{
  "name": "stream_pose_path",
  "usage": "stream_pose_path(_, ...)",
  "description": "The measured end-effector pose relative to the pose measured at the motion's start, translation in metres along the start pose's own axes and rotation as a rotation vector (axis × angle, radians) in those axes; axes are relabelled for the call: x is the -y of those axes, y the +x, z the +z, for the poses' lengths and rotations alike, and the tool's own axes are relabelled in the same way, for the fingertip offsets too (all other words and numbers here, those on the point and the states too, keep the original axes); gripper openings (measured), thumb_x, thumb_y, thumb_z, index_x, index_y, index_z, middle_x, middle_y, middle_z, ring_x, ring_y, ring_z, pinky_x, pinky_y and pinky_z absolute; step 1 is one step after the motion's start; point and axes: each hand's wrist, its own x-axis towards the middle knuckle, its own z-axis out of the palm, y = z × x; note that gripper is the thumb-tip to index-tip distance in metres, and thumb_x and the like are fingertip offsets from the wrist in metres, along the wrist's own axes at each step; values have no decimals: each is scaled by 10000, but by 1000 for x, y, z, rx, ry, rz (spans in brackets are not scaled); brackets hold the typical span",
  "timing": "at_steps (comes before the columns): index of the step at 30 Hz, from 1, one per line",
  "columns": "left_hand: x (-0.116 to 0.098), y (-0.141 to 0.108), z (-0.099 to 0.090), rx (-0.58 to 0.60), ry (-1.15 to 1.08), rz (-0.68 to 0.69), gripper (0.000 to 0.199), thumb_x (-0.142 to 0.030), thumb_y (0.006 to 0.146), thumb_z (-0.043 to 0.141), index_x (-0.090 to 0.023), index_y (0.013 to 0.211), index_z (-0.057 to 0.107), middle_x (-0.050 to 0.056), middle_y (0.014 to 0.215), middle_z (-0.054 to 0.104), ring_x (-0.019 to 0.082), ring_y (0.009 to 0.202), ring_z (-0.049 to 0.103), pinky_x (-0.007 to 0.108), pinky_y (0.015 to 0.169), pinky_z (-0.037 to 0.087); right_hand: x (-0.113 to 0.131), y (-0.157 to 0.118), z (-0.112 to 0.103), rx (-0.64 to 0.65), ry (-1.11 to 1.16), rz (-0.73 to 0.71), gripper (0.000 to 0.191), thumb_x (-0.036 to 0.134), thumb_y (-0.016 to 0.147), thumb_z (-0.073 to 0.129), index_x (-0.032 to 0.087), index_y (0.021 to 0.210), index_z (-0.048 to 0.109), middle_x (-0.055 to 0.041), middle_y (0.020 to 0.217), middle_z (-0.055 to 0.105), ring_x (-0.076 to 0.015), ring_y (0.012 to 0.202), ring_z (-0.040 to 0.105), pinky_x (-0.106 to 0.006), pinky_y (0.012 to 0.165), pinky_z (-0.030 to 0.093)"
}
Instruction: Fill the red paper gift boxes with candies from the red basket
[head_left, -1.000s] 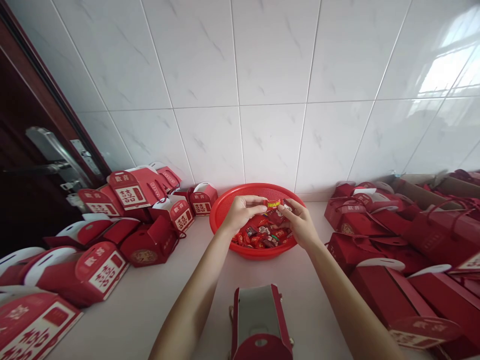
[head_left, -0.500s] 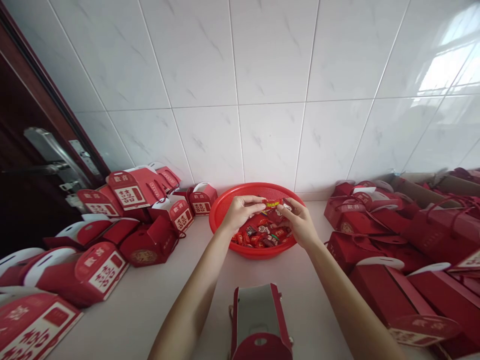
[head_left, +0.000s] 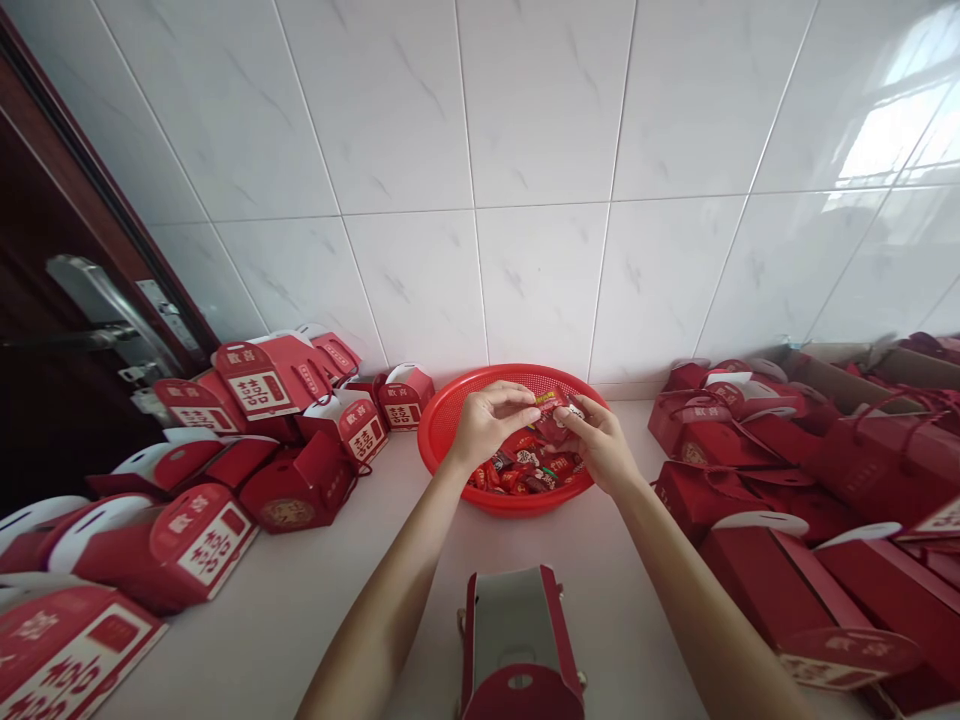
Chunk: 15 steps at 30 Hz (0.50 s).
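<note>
Above the red plastic basket (head_left: 437, 420), my left hand (head_left: 489, 422) pinches the left end of a red-wrapped candy (head_left: 550, 398) with a yellow strip. My right hand (head_left: 602, 450) closes its thumb and fingers on the candy's other end. Another dark wrapper with white print shows at the right fingertips; whether it is a separate candy, I cannot tell. Loose wrapped candies (head_left: 525, 470) in red and dark wrappers lie in the basket below. Close to me stands an open red gift box (head_left: 517, 620), its pale inside showing.
Red gift boxes (head_left: 191, 545) with white handle flaps crowd the left side of the white table (head_left: 315, 600). More red boxes (head_left: 780, 570) are packed on the right, near a brown cardboard carton (head_left: 832, 375). Behind is a tiled wall (head_left: 540, 280); a dark door with a metal handle (head_left: 105, 300) is at left.
The candy between my hands has tilted and turned, showing more red wrapper and less yellow. My left hand has shifted slightly right and my right hand slightly too. The boxes and basket stay put.
</note>
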Motion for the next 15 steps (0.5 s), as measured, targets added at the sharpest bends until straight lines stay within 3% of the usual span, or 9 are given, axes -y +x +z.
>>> stream_pose_path(5, 6, 0, 1, 17, 106, 85, 238, -256, 704, 795, -191, 933, 779, 57, 976, 719, 198, 892, 709, 333, 769, 637, 0, 0, 0, 2, 3, -2, 446, 460, 591, 933, 185, 869, 719, 3, 759, 638, -157, 688, 612, -295, 551, 615)
stream_pose_path(15, 1, -2, -1, 30, 204, 96, 231, -259, 757, 747, -190, 974, 785, 69, 1011, 772, 217, 928, 738, 354, 812, 646, 0, 0, -1, 4, 6, -6, 415, 432, 609, 929, 191, 885, 736, -20, 855, 666, -171, 746, 618, -299, 549, 620)
